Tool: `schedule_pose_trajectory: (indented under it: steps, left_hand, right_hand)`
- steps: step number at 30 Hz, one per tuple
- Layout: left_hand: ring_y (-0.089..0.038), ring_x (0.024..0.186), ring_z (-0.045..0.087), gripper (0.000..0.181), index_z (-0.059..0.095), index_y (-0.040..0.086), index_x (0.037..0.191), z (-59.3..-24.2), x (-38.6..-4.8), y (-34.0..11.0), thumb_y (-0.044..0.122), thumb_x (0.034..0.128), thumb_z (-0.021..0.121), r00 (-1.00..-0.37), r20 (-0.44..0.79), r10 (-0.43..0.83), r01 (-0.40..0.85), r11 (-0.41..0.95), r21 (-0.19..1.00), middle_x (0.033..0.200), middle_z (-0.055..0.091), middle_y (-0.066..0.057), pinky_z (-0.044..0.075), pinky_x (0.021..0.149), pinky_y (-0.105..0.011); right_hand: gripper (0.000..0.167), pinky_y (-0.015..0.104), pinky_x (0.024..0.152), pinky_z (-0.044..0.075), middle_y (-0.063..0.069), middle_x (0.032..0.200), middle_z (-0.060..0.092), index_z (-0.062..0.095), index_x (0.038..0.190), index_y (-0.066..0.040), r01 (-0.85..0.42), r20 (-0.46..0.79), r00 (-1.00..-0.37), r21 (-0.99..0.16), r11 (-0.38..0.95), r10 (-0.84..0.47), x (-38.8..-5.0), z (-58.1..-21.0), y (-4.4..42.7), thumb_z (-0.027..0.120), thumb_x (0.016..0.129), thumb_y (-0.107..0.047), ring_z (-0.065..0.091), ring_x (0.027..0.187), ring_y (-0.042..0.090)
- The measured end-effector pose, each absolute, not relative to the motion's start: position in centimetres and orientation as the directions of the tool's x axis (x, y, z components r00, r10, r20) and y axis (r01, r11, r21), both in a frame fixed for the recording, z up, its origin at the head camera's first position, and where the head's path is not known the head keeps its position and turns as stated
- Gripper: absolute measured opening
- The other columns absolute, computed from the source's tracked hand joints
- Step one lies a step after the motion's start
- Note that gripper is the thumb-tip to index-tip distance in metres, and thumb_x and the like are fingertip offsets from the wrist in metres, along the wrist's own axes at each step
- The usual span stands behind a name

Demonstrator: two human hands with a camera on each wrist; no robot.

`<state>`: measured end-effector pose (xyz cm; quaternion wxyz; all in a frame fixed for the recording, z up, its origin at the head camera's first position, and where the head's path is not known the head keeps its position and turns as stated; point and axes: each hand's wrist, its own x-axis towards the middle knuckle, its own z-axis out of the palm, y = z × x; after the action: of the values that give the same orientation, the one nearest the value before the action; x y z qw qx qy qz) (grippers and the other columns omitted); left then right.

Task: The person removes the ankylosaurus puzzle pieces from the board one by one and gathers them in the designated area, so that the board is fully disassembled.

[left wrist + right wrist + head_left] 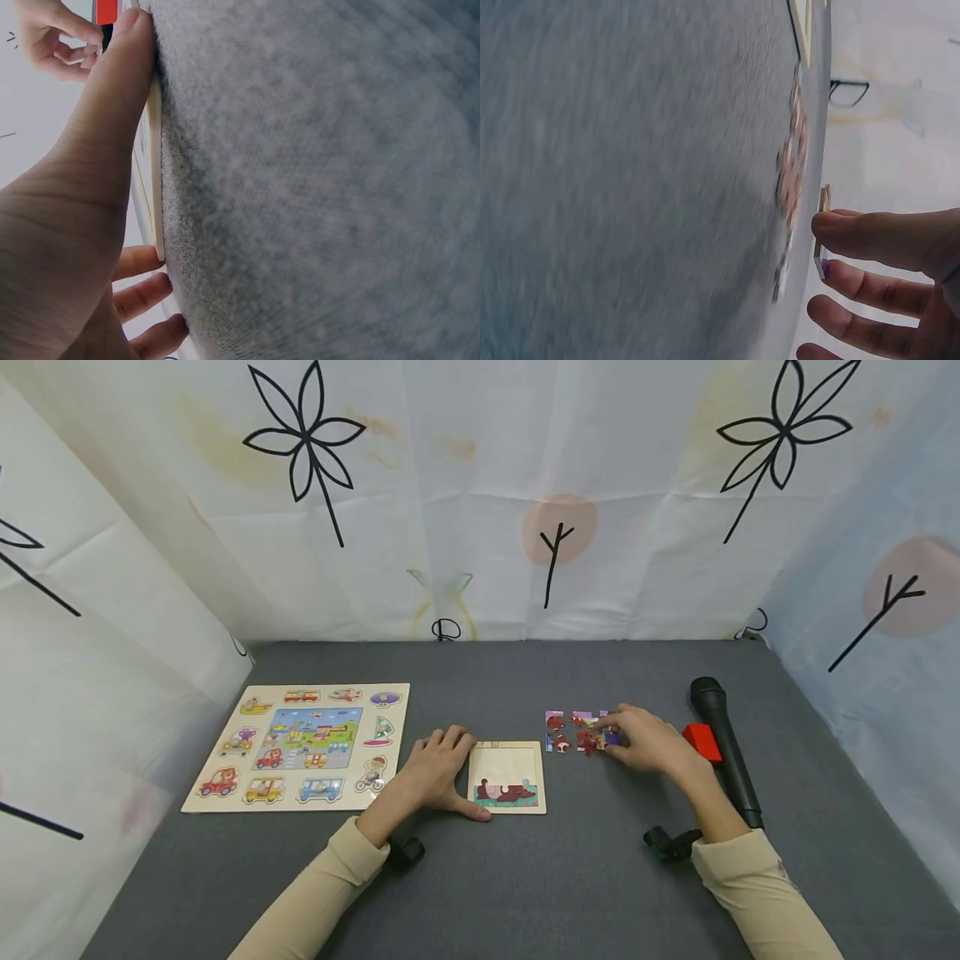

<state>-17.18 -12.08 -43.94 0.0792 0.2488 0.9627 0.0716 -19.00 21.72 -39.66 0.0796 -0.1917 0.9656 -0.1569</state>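
My left hand (435,768) rests at the left side of a small wooden puzzle tray (506,747), thumb along its near edge and a finger at its far left corner. The tray's bottom row shows brown and teal picture pieces (506,793); its upper part is bare wood. In the left wrist view, the straight thumb and fingertips touch the tray's edge. My right hand (645,739) pinches a thin puzzle piece (821,236) between thumb and finger, raised off the table. Under and left of that hand lie several loose red and purple puzzle pieces (555,731).
On the left lies a large wooden vehicle puzzle board (300,806). A black microphone (723,735) lies at the right, with a red block (702,742) on it, close to my right forearm. White patterned cloth (480,527) hangs behind the grey table (525,885).
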Motion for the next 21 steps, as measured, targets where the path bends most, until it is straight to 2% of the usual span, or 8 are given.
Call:
schedule_pose_trajectory:
  steps: [4,10,21]
  left_hand:
    - [-0.029,0.12,0.048,0.112,0.046,0.016,0.146,-44.0,-17.2,-12.1,0.079,0.0608,0.083,-0.863,-0.114,0.492,0.469,0.865,0.179,0.145,0.045,-0.009,0.045,0.102,-0.056]
    - [-0.03,0.12,0.049,0.112,0.046,0.015,0.145,-44.0,-17.2,-12.2,0.079,0.0608,0.083,-0.862,-0.112,0.494,0.472,0.864,0.177,0.145,0.046,-0.009,0.045,0.101,-0.056]
    - [-0.029,0.119,0.049,0.112,0.047,0.015,0.145,-44.1,-17.2,-12.1,0.079,0.0605,0.082,-0.863,-0.105,0.495,0.474,0.863,0.174,0.144,0.046,-0.009,0.045,0.101,-0.056]
  right_hand:
    - [0.03,0.044,0.074,0.052,0.017,0.11,0.066,0.075,0.119,-0.006,-0.349,-0.083,-0.915,-0.329,0.878,-0.395,-19.3,-39.9,22.7,0.077,0.09,-0.009,0.059,0.089,0.025]
    - [0.027,0.041,0.071,0.049,0.015,0.101,0.065,0.076,0.115,-0.006,-0.355,-0.084,-0.911,-0.337,0.872,-0.403,-19.7,-40.3,23.2,0.078,0.088,-0.007,0.055,0.083,0.022]
    - [0.03,0.046,0.076,0.053,0.017,0.107,0.067,0.074,0.119,-0.004,-0.357,-0.083,-0.907,-0.367,0.859,-0.412,-19.7,-40.9,23.1,0.076,0.089,-0.006,0.059,0.089,0.025]
